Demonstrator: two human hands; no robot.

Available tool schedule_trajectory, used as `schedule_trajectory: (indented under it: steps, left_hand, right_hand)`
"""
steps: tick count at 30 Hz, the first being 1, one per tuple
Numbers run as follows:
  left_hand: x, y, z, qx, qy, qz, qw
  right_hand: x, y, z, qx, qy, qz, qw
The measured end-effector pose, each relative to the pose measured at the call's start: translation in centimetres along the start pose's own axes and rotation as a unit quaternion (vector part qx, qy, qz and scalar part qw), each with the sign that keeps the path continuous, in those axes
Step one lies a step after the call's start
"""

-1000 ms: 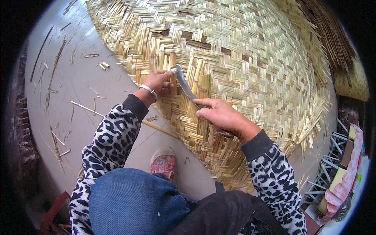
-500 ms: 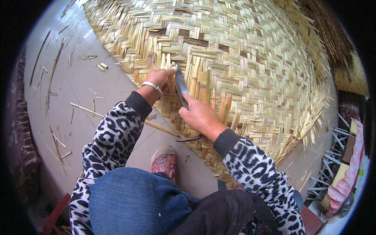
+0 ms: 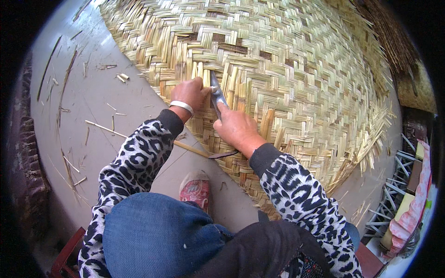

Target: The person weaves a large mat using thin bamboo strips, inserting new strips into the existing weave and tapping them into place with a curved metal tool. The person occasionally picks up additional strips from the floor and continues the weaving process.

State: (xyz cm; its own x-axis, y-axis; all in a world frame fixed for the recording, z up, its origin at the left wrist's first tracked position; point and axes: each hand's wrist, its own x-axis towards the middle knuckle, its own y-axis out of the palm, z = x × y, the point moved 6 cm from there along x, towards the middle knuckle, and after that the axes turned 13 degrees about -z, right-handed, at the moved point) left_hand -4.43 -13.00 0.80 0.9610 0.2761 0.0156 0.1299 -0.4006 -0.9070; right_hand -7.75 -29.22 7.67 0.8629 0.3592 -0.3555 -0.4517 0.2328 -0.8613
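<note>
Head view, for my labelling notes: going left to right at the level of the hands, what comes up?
Loose straw bits on the floor → left hand → metal blade → right hand → woven mat.

No packages, signs, screens — seemingly.

The right hand (image 3: pixel 236 127) now sits closer to the left hand (image 3: pixel 189 92), its blade (image 3: pixel 217 95) standing steeper against the woven mat (image 3: pixel 301 69).
</note>
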Motion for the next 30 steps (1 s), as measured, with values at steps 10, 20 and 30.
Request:
schedule_trajectory:
  steps: [10, 20, 30]
  left_hand:
    - [0.6, 0.8, 0.9, -0.043, -0.025, -0.033, 0.998]
    - [-1.5, 3.1, -1.3, -0.394, -0.176, 0.299, 0.851]
    - [-1.0, 5.1, 0.7, -0.438, -0.279, 0.207, 0.829]
  right_hand:
    - [-10.4, -5.9, -2.2, 0.119, 0.007, 0.158, 0.980]
    - [-11.7, -8.4, -0.9, 0.467, 0.072, 0.260, 0.842]
    - [-7.5, -2.5, -3.9, 0.481, 0.133, 0.174, 0.849]
